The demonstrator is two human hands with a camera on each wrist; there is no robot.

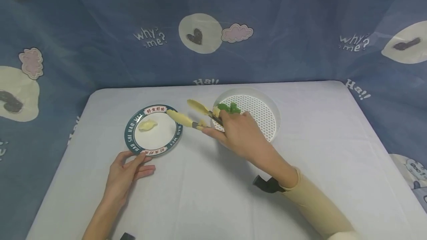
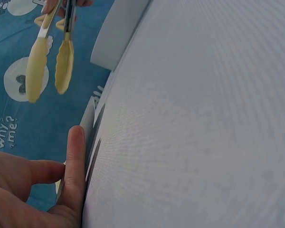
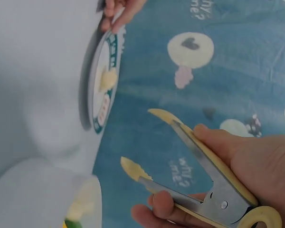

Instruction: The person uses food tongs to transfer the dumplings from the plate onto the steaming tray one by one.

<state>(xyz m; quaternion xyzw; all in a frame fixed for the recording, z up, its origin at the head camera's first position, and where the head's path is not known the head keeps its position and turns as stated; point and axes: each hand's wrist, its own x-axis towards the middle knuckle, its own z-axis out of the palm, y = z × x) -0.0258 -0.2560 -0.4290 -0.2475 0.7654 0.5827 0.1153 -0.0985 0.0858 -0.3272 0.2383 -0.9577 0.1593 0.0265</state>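
My left hand (image 1: 121,179) pinches the near rim of a plate (image 1: 130,136) with a green patterned border. In the left wrist view, thumb and fingers (image 2: 76,161) lie on either side of that rim. A small pale yellow folded piece (image 1: 147,125) lies on the plate; its kind is unclear. My right hand (image 1: 241,134) grips yellow-tipped kitchen tongs (image 3: 204,166) by the handles. The tongs' tips are spread apart with nothing between them, above the gap between plate and basket. Partly behind this hand is a round white basket (image 1: 271,103) with a perforated bottom.
Green leafy pieces (image 1: 230,107) and some yellow bits lie in the basket. Both dishes stand on a white-covered table (image 1: 186,203). A blue printed curtain (image 1: 133,62) hangs behind the table and along its sides.
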